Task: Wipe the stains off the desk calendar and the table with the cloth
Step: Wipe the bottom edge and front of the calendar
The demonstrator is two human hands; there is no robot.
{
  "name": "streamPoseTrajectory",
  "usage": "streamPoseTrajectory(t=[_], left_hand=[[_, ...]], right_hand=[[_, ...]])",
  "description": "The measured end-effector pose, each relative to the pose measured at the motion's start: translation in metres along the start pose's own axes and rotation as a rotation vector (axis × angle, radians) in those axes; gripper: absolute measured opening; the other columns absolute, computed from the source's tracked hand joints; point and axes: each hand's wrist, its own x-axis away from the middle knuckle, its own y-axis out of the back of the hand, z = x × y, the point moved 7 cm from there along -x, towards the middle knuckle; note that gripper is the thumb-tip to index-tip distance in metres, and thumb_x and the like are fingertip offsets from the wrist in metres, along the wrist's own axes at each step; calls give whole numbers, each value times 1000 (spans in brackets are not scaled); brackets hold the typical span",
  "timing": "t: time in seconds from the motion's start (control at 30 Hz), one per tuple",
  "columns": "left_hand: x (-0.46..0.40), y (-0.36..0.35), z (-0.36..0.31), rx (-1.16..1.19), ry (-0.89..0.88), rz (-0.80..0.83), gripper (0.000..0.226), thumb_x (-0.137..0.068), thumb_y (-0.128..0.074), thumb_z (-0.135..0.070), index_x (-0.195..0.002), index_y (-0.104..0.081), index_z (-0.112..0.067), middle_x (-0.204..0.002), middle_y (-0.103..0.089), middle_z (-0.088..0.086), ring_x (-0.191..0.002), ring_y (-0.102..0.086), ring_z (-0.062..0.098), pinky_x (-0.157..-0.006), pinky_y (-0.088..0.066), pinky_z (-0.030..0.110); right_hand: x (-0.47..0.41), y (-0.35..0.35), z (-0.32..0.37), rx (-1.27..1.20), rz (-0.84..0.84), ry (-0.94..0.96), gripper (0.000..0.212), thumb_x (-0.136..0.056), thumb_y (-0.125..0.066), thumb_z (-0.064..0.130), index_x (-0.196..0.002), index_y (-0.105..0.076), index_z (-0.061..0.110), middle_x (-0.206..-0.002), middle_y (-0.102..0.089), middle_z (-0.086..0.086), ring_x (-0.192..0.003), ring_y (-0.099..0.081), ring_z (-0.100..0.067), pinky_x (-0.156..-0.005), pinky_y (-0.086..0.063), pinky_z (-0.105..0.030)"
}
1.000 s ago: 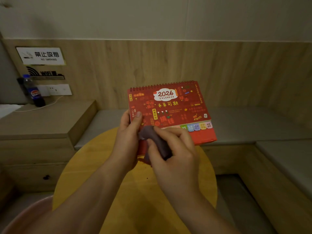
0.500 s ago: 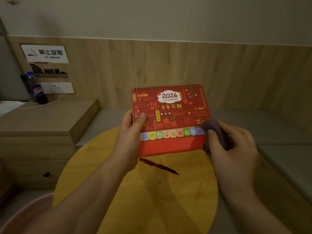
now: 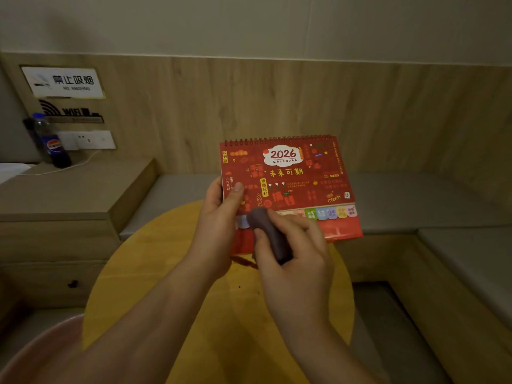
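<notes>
Head view: left hand [image 3: 219,231] pinches desk calendar [image 3: 288,178]; right hand [image 3: 293,253] grips cloth [image 3: 270,236], seemingly pressed on it.

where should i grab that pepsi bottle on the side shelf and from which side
Take the bottle around its body near the label, coming from the front right. It stands upright against the wall panel, with the socket and cable beside it, so the back is blocked and the open shelf side is free.

Both hands and the raised calendar [image 3: 288,178] blocked the middle above the round table [image 3: 133,275]. The tabletop lay open to either side. A cola bottle [image 3: 52,142] stood well apart on the left ledge [image 3: 69,189].
</notes>
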Motion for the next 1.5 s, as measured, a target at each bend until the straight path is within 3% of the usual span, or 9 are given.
streamPoseTrajectory(t=[0.1,0.2,0.37,0.47,0.8,0.97,1.3,1.4,1.5], left_hand=[[-1,-1,0,21,-8,23,22,-104,-58,-26,-125,-62,-23,-118,-76,9,-105,-74,25,-83,-61,37],[-5,5,-4,19,8,6,22,-104,-58,-29,-126,-60,-24,-108,-80,4,-95,-77,20,-69,-61,30],[-12,22,-15,21,42,-52,23,-103,-59,-37,-124,-58,-29,-103,-81,2,-90,-79,27,-63,-62,39],[-15,24,-23,35,11,-67,24,-103,-58,-37,-125,-58,-27,-102,-81,1,-90,-79,26,-63,-62,39],[-14,4,-11,46,44,-56,17,-100,-61,-42,-116,-63,-36,-103,-81,-2,-90,-79,25,-66,-62,41],[-16,1,-4,47,53,-62,18,-98,-62,-43,-115,-62,-38,-100,-81,-4,-87,-80,23,-66,-62,42],[-19,-6,-4,47,51,-44,19,-102,-60,-39,-117,-61,-28,-96,-80,0,-81,-79,22,-60,-61,35],[-20,-5,-4,41,59,-30,19,-101,-61,-40,-116,-61,-29,-96,-80,-1,-81,-79,22,-60,-61,36],[-21,2,-4,31,71,-33,21,-99,-62,-43,-118,-61,-33,-101,-81,-1,-86,-80,25,-64,-62,40]], right_hand=[[2,-8,7,-47,19,8,35,-86,-79,16,-120,-74,19,-114,-59,12,-111,-58,1,-85,-52,-14],[2,5,3,-139,-45,-51,31,-85,-76,22,-116,-75,26,-116,-62,15,-111,-62,-3,-86,-51,-13],[-4,65,-35,-369,-473,-296,19,-87,-68,22,-106,-65,24,-98,-70,9,-86,-69,4,-71,-55,-16],[-12,85,-48,-388,-573,-346,22,-95,-64,11,-99,-57,31,-103,-63,5,-84,-65,8,-68,-51,-9],[-11,40,-39,-488,-280,-331,34,-90,-66,-7,-99,-54,23,-83,-71,29,-72,-70,6,-53,-50,-9],[4,13,-40,-558,-164,-395,45,-85,-69,-9,-90,-60,34,-98,-71,1,-89,-73,-10,-65,-57,-20],[16,-19,-25,-444,51,-226,27,-71,-69,20,-89,-57,37,-105,-59,-12,-97,-64,-30,-76,-58,-47],[16,-12,-29,-455,25,-230,28,-70,-70,18,-88,-58,36,-100,-62,-8,-90,-64,-28,-71,-57,-41],[7,10,-40,-471,-96,-275,37,-74,-71,-2,-91,-59,28,-90,-69,11,-80,-69,-7,-61,-55,-19]])
